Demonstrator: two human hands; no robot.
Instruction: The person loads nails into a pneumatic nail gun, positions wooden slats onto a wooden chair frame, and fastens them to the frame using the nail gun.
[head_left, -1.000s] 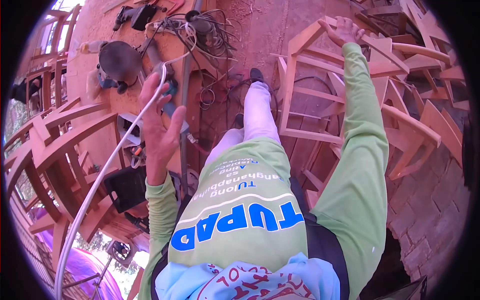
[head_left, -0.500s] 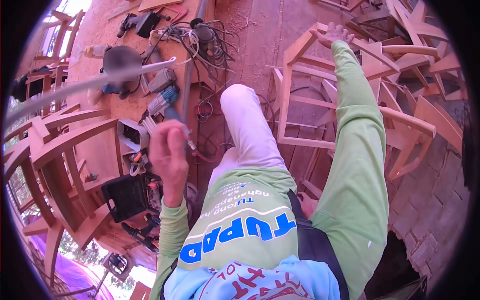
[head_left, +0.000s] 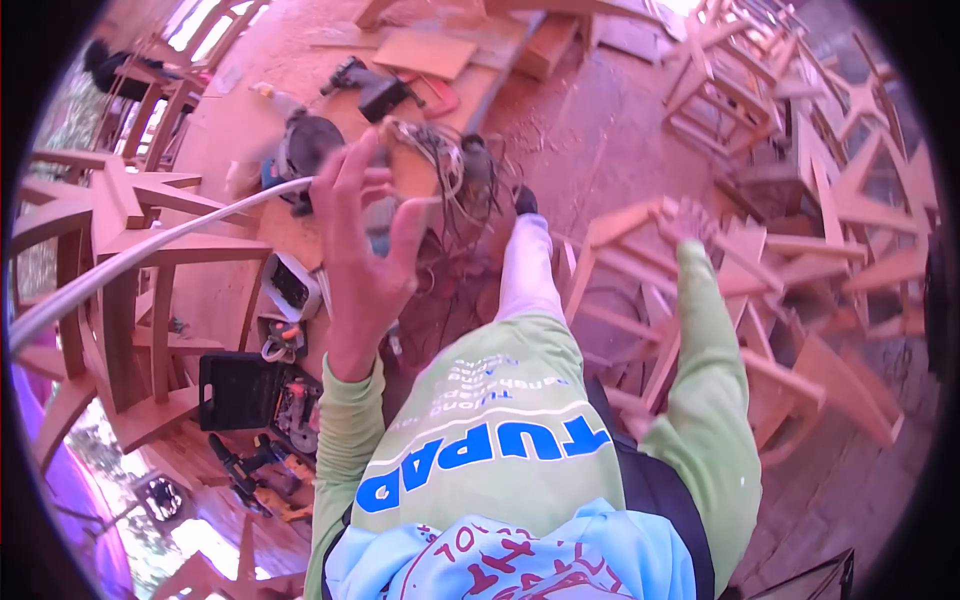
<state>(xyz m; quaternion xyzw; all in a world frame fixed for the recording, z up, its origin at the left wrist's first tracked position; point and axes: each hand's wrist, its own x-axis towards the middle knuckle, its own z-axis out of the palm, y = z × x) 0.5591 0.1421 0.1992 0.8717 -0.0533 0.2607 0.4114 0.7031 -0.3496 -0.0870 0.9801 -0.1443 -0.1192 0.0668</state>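
Observation:
My left hand (head_left: 365, 245) is raised in front of the workbench, thumb and fingers apart, with nothing seen between them. A white cable or tube (head_left: 170, 238) runs in from the left, and its far end meets the edge of my fingers; I cannot tell whether they touch. With the arm stretched forward, my right hand (head_left: 686, 220) is on the top corner of a wooden chair frame (head_left: 622, 224). Its fingers are blurred but appear to grip the bar. The frame stands on the floor to the right of my legs.
On the workbench (head_left: 290, 60) lie a cordless drill (head_left: 372, 92), tangled cords (head_left: 465, 175) and a flat board (head_left: 425, 54). An open black tool case (head_left: 238, 390) sits lower left. Wooden chair parts (head_left: 130, 240) stand at left, more frames (head_left: 725, 85) at far right.
My left hand has moved up and its fingers have spread. The view has shifted, showing more floor and frames ahead. My right hand stays on the chair frame.

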